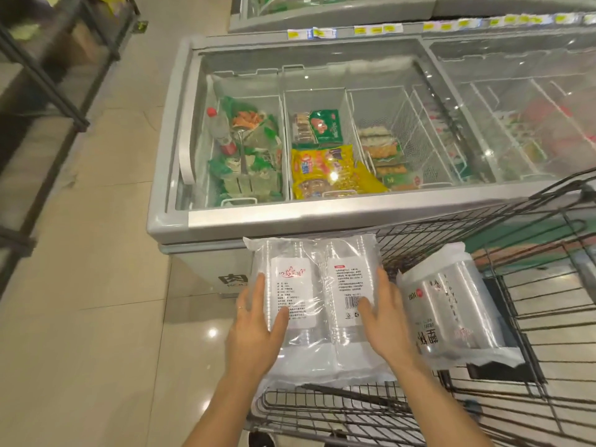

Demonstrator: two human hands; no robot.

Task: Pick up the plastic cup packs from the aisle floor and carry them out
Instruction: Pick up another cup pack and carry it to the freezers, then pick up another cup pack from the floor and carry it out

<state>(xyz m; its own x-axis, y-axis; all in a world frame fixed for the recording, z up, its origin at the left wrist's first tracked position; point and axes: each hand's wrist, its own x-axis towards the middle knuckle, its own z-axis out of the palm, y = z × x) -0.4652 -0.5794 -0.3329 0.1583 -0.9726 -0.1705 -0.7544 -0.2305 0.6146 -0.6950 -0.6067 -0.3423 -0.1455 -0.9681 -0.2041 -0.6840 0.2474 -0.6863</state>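
Head view: my left fingers (260,293) and right fingers (384,287) lie straight, pressing the clear-wrapped plastic cup pack (314,304) between them. I'd squeeze evenly; film looks slippery.

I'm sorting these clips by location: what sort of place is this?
Most likely a supermarket: a glass-topped chest freezer of packaged frozen food, yellow price tags along its far edge, and a wire shopping trolley beside it.
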